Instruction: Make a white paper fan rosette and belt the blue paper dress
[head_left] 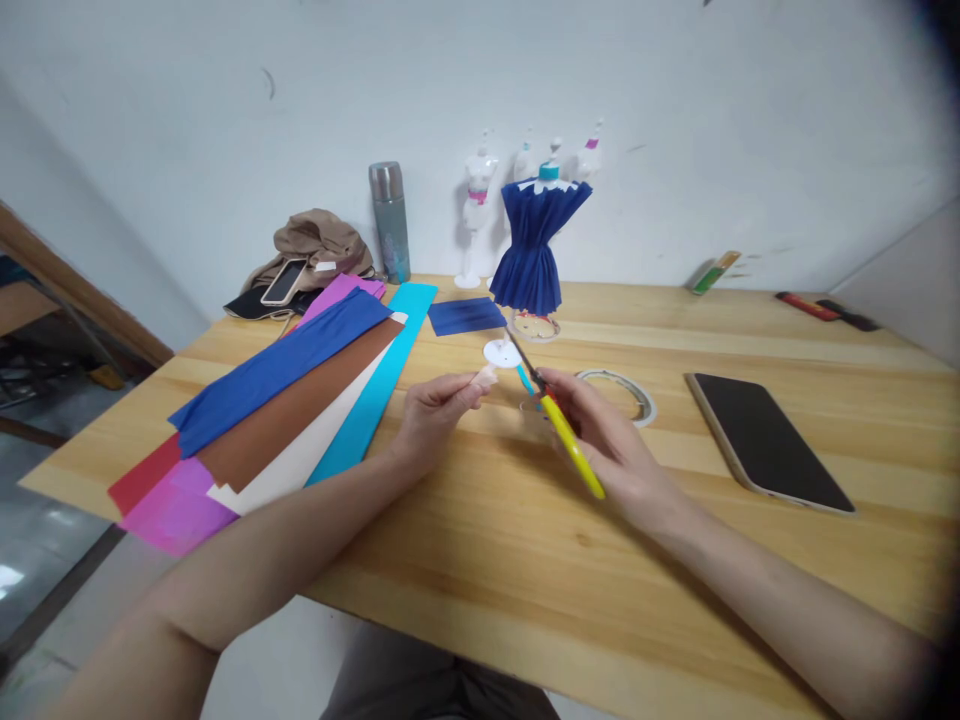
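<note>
My right hand grips yellow-handled scissors, whose blades point up and left toward a small white disc. Between the fingertips of my left hand is a small pale scrap of tape or paper, pinched just left of the blades. A roll of clear tape lies just right of my right hand. Beyond both hands stands a small mannequin in a pleated dark blue paper dress, with a loose dark blue paper piece beside it.
Long crepe paper strips in blue, brown, white, cyan, red and pink fan out at the left. A dark phone lies at the right. Bare white mannequins, a steel flask and a bag with a phone stand along the wall.
</note>
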